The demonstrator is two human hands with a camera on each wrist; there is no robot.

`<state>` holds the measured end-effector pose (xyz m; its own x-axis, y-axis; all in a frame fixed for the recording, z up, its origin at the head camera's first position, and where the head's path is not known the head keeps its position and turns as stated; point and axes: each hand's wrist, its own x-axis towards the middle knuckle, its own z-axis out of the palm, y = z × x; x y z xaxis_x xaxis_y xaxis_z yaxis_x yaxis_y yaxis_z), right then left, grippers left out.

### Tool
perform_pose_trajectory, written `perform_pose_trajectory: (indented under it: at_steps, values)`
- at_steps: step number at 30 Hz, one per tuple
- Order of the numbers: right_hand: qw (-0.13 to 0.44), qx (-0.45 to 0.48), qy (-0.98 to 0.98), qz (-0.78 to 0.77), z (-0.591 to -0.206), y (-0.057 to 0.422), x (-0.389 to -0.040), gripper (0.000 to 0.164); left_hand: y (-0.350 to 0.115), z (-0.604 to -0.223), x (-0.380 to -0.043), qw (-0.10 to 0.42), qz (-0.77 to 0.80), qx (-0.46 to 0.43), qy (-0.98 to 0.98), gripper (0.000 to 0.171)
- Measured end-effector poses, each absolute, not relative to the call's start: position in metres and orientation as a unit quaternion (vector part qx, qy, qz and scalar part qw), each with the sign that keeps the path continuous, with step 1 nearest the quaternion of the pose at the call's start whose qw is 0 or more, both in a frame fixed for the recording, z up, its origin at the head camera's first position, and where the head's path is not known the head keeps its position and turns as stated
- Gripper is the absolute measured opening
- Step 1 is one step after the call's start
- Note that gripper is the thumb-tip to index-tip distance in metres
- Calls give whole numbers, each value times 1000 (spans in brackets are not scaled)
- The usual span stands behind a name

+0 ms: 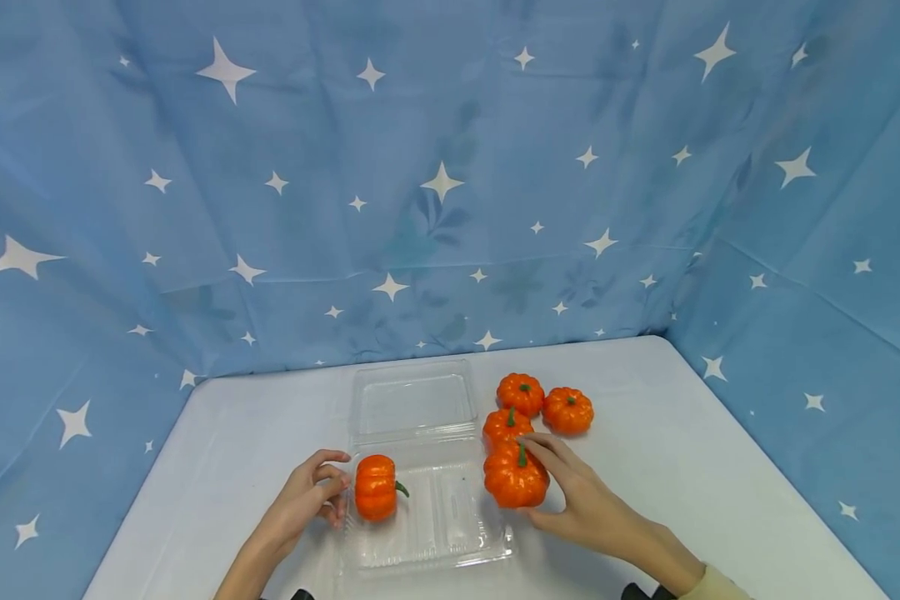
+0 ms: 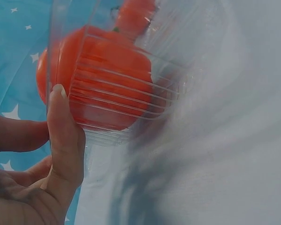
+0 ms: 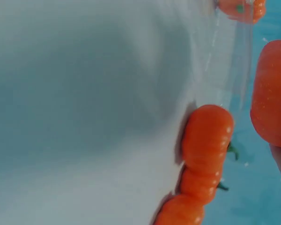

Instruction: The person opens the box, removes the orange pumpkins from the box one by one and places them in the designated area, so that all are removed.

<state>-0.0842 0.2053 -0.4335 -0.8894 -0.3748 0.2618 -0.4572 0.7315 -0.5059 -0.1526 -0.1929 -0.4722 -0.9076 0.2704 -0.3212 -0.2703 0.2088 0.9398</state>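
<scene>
A clear plastic clamshell container (image 1: 457, 507) lies open on the table with its lid (image 1: 416, 402) folded back. On its left side a small orange toy pumpkin (image 1: 375, 490) lies tipped, green stem to the right. My left hand (image 1: 296, 502) pinches the container's left rim between thumb and finger, plainest in the left wrist view. Above the container's right edge, my right hand (image 1: 588, 510) grips another pumpkin (image 1: 512, 479) from the right side. In the right wrist view this held pumpkin (image 3: 274, 93) is raised off the table.
Behind the right hand, three more pumpkins sit close together on the white table (image 1: 690, 467): a near one (image 1: 504, 423), a far one (image 1: 520, 392) and a right one (image 1: 567, 412). A blue curtain (image 1: 450, 233) with white stars hangs behind and at the sides.
</scene>
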Motion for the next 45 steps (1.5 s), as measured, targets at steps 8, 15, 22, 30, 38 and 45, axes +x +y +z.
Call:
perform_pose_trajectory:
  at_steps: [8, 15, 22, 30, 38, 45]
  values:
    - [95, 207, -932, 282, -442, 221, -86, 76, -196, -472, -152, 216, 629, 1, 747, 50]
    - [81, 183, -937, 285, -453, 235, -92, 78, -195, -470, -152, 215, 630, -1, 746, 51]
    - [76, 158, -945, 277, -464, 248, -97, 79, -193, -469, -153, 216, 631, 3, 745, 50]
    - [52, 140, -952, 269, -473, 255, -105, 77, -193, -468, -153, 215, 625, -3, 750, 50]
    - [16, 134, -953, 270, -475, 257, -110, 78, -192, -467, -154, 219, 631, 2, 744, 49]
    - [-18, 131, -955, 266, -473, 257, -112, 81, -192, -470, -151, 216, 626, -2, 749, 49]
